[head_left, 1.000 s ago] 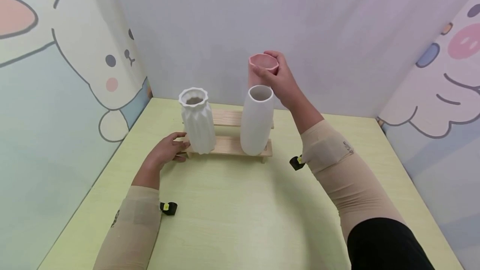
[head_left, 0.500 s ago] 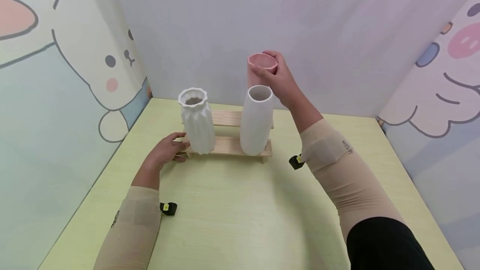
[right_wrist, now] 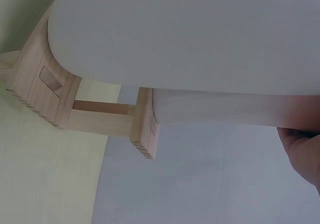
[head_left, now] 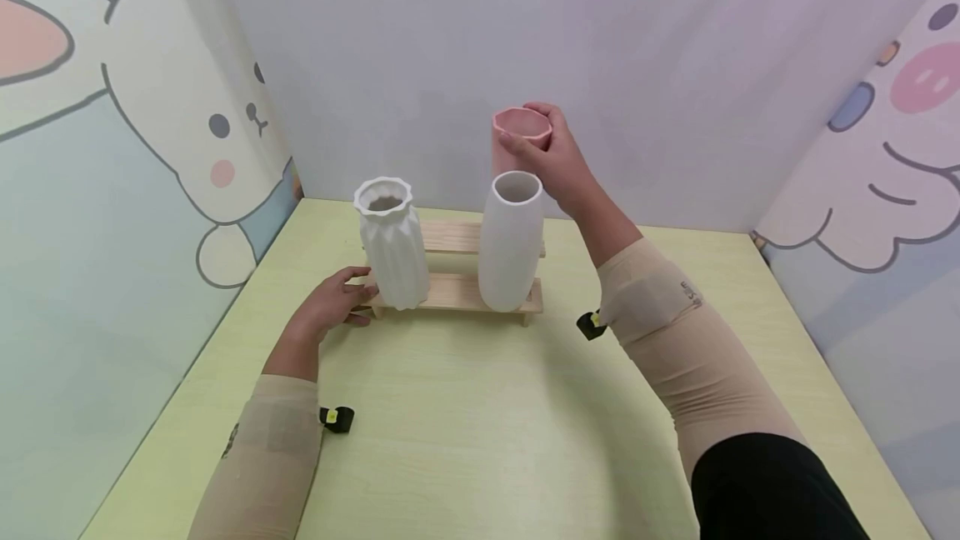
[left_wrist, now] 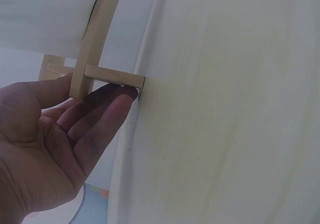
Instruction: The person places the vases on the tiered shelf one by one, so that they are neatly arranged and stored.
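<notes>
A pink vase (head_left: 507, 155) with a faceted rim stands on the upper tier at the right, held near its rim by my right hand (head_left: 558, 158), thumb in front and fingers behind. The right wrist view shows its base against the upper plank (right_wrist: 145, 121). In front of it, a smooth white vase (head_left: 512, 244) is on the lower tier and hides part of it. A pleated white vase (head_left: 395, 252) occupies the lower tier's left end. Beside that, my left hand (head_left: 335, 300) grips the two-tier wooden stand (left_wrist: 90, 49), thumb on the plank's end and fingers by the leg.
The stand rests on a pale yellow table (head_left: 465, 423) near a plain light back wall (head_left: 420, 65). Cartoon-printed panels (head_left: 161, 107) border both sides. Black wrist cameras (head_left: 337, 419) stick out from both sleeves.
</notes>
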A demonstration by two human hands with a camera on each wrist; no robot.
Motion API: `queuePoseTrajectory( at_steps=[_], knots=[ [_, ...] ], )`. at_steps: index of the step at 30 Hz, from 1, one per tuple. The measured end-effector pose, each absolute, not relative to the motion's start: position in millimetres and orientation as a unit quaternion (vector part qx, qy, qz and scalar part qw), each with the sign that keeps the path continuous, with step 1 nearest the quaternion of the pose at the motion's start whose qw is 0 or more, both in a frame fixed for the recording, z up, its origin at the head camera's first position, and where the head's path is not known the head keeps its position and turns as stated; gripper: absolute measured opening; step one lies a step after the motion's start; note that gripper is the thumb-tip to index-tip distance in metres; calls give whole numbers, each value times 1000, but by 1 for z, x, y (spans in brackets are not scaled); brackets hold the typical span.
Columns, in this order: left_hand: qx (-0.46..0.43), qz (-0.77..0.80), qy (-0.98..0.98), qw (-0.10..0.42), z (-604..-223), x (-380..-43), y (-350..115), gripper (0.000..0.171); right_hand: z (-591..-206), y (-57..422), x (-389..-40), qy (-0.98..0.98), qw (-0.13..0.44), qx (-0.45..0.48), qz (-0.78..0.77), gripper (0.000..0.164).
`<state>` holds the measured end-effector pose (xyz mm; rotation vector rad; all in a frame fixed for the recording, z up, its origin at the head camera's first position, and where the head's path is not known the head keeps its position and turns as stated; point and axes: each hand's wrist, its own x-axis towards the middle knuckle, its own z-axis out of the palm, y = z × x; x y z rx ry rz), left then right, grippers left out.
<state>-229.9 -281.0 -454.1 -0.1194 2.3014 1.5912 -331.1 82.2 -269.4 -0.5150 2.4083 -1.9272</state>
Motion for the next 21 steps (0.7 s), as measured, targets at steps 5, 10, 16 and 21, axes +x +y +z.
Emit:
queuePoseTrajectory(
  at_steps=[5, 10, 16, 21],
  knots=[
    [-42, 559, 810, 169, -454, -230, -280, 65, -270, 83, -332, 773, 9, -163, -614, 78],
    [-44, 559, 811, 168, -453, -231, -281, 65, -271, 82, -333, 772, 7, -161, -615, 77],
    [-42, 558, 811, 169, -453, -231, -283, 66, -272, 82, -334, 765, 5, -171, -621, 77],
    [-43, 560, 810, 173, -454, -232, -282, 66, -273, 84, -332, 755, 2, -180, -631, 74]
  ],
)
